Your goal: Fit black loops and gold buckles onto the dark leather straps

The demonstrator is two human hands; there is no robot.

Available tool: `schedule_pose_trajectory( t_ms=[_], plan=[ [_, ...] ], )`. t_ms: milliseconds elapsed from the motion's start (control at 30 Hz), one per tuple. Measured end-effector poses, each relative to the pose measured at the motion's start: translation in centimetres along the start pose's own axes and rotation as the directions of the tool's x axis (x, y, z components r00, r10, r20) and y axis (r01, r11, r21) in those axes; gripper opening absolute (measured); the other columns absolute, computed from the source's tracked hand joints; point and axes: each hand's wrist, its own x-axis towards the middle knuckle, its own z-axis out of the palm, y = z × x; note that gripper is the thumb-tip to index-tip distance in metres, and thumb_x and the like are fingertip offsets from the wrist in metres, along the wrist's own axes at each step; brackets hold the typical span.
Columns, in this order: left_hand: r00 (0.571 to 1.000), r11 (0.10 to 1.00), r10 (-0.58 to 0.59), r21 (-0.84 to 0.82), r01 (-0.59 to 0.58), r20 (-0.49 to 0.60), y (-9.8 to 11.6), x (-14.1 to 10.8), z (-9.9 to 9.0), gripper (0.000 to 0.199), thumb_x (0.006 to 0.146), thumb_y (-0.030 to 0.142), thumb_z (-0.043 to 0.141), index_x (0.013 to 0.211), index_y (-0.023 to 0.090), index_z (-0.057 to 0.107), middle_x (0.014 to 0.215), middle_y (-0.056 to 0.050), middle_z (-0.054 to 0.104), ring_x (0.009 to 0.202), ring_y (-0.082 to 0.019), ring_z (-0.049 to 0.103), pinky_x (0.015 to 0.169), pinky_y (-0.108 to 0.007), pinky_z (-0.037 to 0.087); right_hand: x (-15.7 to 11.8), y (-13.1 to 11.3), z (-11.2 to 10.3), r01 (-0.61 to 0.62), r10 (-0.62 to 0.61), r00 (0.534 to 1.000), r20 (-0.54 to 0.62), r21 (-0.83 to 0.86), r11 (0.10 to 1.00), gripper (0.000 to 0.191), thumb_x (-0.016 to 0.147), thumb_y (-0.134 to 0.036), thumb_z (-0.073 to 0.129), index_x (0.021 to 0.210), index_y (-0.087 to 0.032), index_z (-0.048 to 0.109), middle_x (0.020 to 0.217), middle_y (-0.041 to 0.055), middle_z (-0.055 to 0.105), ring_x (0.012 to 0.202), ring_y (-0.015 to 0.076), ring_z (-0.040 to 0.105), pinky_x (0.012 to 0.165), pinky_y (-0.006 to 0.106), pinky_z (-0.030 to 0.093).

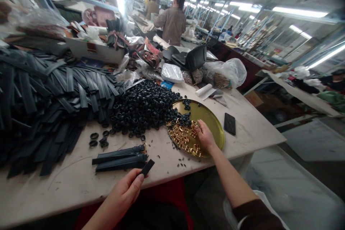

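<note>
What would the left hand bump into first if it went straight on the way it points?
Probably the left side of the round tray, where gold buckles lie; the black strip in the left hand would lead. It may pass over small dark bits, but its height is hard to judge.

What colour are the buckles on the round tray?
The buckles are shiny gold, showing best in the head view.

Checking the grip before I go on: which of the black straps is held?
The strap pinched in the left hand, its free end pointing toward the tray. The other visible straps lie on the table.
</note>
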Motion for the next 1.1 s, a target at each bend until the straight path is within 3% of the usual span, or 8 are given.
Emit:
schedule_pose_trajectory(
  t_ms=[133, 367, 500, 567, 633, 733, 867, 1100],
  plan=[
    [0.999, 1.000, 0.014, -0.006, -0.014, 0.040, 0.4, -0.2, 0.7, 0.042, 0.076, 0.058, 0.046, 0.088, 0.018, 0.050, 0.048, 0.009, 0.030, 0.041, -0.007, 0.026, 0.038, -0.017, 0.019, 1.0, 0.2, 2.0, 0.020, -0.022, 0.999, 0.049, 0.044, 0.999, 0.063, 0.082, -0.061, 0.029, 0.113, -0.014, 0.057, 0.124, 0.0143, 0.052, 0.118, 0.0250, 0.044, 0.099, 0.044, 0.032],
    [0.997, 1.000, -0.010, 0.000, 0.010, 0.070, 0.6, -0.4, 1.7, 0.049, 0.069, 0.066, 0.046, 0.079, 0.018, 0.049, 0.043, 0.011, 0.026, 0.036, -0.005, 0.022, 0.034, -0.017, 0.012, -0.5, -6.6, 5.4, -0.004, 0.003, 1.000, 0.010, 0.087, 0.996, 0.060, 0.086, -0.054, 0.028, 0.119, -0.009, 0.051, 0.124, 0.0183, 0.050, 0.118, 0.0250, 0.043, 0.099, 0.041, 0.032],
    [0.998, 1.000, 0.004, -0.010, -0.004, 0.064, 1.1, -1.1, 1.5, 0.050, 0.070, 0.065, 0.047, 0.083, 0.018, 0.048, 0.043, 0.011, 0.024, 0.037, -0.006, 0.022, 0.035, -0.017, 0.013, -1.4, -8.2, 2.5, 0.083, -0.087, 0.996, 0.033, 0.100, 0.992, 0.055, 0.084, -0.051, 0.037, 0.123, -0.013, 0.047, 0.125, 0.0141, 0.050, 0.116, 0.0228, 0.045, 0.096, 0.036, 0.036],
    [0.999, 0.999, 0.012, -0.030, -0.011, 0.032, 1.1, -1.6, 1.2, 0.050, 0.069, 0.066, 0.048, 0.082, 0.018, 0.048, 0.045, 0.011, 0.024, 0.038, -0.006, 0.022, 0.035, -0.017, 0.014, -2.6, -7.0, 0.1, 0.101, -0.101, 0.994, 0.030, 0.006, 0.995, 0.053, 0.083, -0.049, 0.041, 0.122, -0.014, 0.047, 0.121, 0.0137, 0.052, 0.110, 0.0242, 0.049, 0.090, 0.037, 0.039],
    [1.000, 0.999, 0.007, -0.032, -0.007, 0.012, 0.7, -2.0, 0.9, 0.050, 0.069, 0.066, 0.048, 0.080, 0.017, 0.047, 0.046, 0.011, 0.025, 0.039, -0.006, 0.023, 0.036, -0.017, 0.014, -4.4, -4.9, -2.0, 0.007, 0.006, 0.995, 0.095, -0.138, 0.990, 0.052, 0.079, -0.051, 0.045, 0.117, -0.015, 0.051, 0.105, 0.0123, 0.057, 0.088, 0.0237, 0.058, 0.077, 0.037, 0.045],
    [0.999, 1.000, -0.006, -0.015, 0.007, 0.036, -0.2, -2.2, 1.0, 0.048, 0.071, 0.065, 0.046, 0.079, 0.017, 0.047, 0.047, 0.010, 0.026, 0.039, -0.006, 0.022, 0.035, -0.017, 0.013, -7.2, -2.2, -3.0, -0.040, 0.083, 0.976, 0.199, -0.209, 0.977, 0.049, 0.073, -0.050, 0.055, 0.109, -0.017, 0.055, 0.091, 0.0085, 0.059, 0.078, 0.0223, 0.058, 0.069, 0.034, 0.045],
    [0.995, 1.000, 0.025, 0.006, -0.025, 0.100, -0.8, -1.8, 1.4, 0.044, 0.075, 0.061, 0.043, 0.078, 0.017, 0.046, 0.049, 0.010, 0.026, 0.041, -0.006, 0.022, 0.036, -0.017, 0.016, -8.8, -2.7, -0.8, 0.022, -0.007, 0.986, 0.167, -0.091, 0.996, 0.029, 0.080, -0.035, 0.049, 0.102, -0.018, 0.058, 0.082, 0.0051, 0.057, 0.072, 0.0191, 0.056, 0.068, 0.032, 0.045],
    [0.997, 0.999, 0.028, 0.026, -0.030, 0.076, -0.4, -1.8, 1.2, 0.043, 0.077, 0.061, 0.041, 0.079, 0.018, 0.043, 0.047, 0.011, 0.025, 0.039, -0.005, 0.022, 0.035, -0.017, 0.014, -6.0, -7.3, 2.8, 0.056, -0.058, 0.995, 0.079, 0.023, 0.998, 0.027, 0.081, -0.025, 0.047, 0.105, -0.016, 0.055, 0.093, 0.0079, 0.060, 0.083, 0.0190, 0.056, 0.075, 0.032, 0.045]
  ],
)
